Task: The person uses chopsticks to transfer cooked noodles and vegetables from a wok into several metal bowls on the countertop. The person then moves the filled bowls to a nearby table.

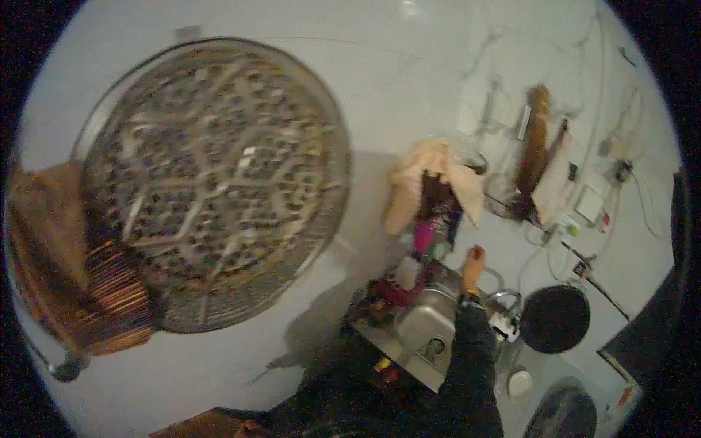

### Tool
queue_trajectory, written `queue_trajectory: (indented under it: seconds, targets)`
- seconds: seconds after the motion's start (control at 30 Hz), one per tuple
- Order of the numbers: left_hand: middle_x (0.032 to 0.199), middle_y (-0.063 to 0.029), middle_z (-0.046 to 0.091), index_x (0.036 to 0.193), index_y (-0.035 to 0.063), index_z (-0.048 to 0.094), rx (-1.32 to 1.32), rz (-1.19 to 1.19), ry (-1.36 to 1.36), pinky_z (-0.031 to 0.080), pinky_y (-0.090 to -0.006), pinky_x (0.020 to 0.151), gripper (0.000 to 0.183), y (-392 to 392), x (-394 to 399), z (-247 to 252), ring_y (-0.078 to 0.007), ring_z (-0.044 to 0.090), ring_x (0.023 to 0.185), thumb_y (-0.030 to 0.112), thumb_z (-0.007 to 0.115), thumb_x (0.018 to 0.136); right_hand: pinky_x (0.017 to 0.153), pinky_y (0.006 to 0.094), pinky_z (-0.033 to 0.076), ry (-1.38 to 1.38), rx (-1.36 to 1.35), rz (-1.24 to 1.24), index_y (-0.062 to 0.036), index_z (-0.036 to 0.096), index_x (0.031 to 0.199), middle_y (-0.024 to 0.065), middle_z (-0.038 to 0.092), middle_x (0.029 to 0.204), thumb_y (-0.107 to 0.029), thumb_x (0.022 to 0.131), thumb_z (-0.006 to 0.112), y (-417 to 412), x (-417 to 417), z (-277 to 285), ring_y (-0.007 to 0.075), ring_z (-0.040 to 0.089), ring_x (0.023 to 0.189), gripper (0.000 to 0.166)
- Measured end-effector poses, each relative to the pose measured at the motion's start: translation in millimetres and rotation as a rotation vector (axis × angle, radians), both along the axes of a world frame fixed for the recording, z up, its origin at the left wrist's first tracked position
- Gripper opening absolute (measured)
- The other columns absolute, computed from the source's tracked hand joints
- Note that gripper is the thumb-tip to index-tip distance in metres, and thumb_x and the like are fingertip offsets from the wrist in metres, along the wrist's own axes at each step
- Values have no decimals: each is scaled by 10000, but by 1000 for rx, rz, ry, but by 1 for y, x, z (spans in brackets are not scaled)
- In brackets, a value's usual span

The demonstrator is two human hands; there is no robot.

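Observation:
My right hand (473, 267), below it a dark sleeve and something at the wrist, reaches up beside a stainless steel sink (430, 323). Its fingers look drawn together near the pale wall, and blur hides whether they hold anything. Just left of it hang a peach-coloured cloth (405, 191) and a magenta item (423, 236). A faucet (506, 295) stands to the right of the forearm. A small patch of skin, perhaps my left hand (249, 428), shows at the bottom edge by a brown surface; its fingers cannot be made out.
A large round, patterned object with a metallic rim (337, 219) fills the left. Brown material with orange strips (118, 295) overlaps it. Right of the sink are a round black item (555, 319), a small white round container (520, 383) and a dark oval object (564, 410). Cables and hanging items line the wall.

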State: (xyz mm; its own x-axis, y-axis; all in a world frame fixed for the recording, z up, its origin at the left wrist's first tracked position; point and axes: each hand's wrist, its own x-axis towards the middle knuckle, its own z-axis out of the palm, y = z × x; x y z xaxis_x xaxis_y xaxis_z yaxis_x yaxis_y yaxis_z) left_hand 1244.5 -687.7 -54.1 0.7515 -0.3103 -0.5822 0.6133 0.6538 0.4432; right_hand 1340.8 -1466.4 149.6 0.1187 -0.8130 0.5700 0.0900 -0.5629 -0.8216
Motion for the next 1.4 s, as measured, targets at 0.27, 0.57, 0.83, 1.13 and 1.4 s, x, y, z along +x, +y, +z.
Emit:
queue_trajectory:
  seconds: [0.27, 0.57, 0.83, 1.13, 1.4]
  targets:
    - [814, -55, 529, 922, 46, 542, 94, -14, 97, 449, -334, 689, 132, -36, 18, 55, -181, 514, 726, 141, 503, 839, 763, 330, 452, 372, -86, 363, 18, 500, 1114, 158, 607, 946, -107, 786, 549, 53, 64, 69, 249, 583, 867, 355]
    - [822, -56, 525, 943, 48, 529, 133, 50, 134, 445, -334, 688, 146, -46, 10, 67, -178, 511, 731, 142, 513, 833, 628, 390, 428, 231, -428, 257, 24, 479, 1067, 163, 550, 784, -146, 788, 524, 55, 96, 70, 289, 531, 677, 330]
    - [829, -57, 521, 961, 50, 517, 183, 212, 85, 442, -335, 687, 163, 11, -52, 78, -175, 507, 735, 143, 522, 827, 442, 267, 375, 257, 50, 550, -15, 467, 1022, 21, 499, 695, -264, 837, 563, 88, 62, 91, 93, 445, 510, 325]
    - [597, -10, 394, 893, 81, 534, 155, 441, -8, 307, -288, 464, 166, 46, -126, 182, -135, 347, 492, 238, 483, 886, 704, 347, 445, 427, 26, 1341, -3, 485, 1122, 116, 549, 975, -306, 858, 551, 485, -102, 97, 223, 525, 822, 408]
    - [530, 31, 389, 882, 79, 591, 253, 920, 97, 286, -278, 407, 244, 213, -262, 128, -133, 353, 434, 315, 531, 875, 810, 410, 435, 524, -491, 2145, -23, 529, 1068, 147, 549, 1077, -287, 909, 480, 791, -207, 18, 295, 533, 946, 312]
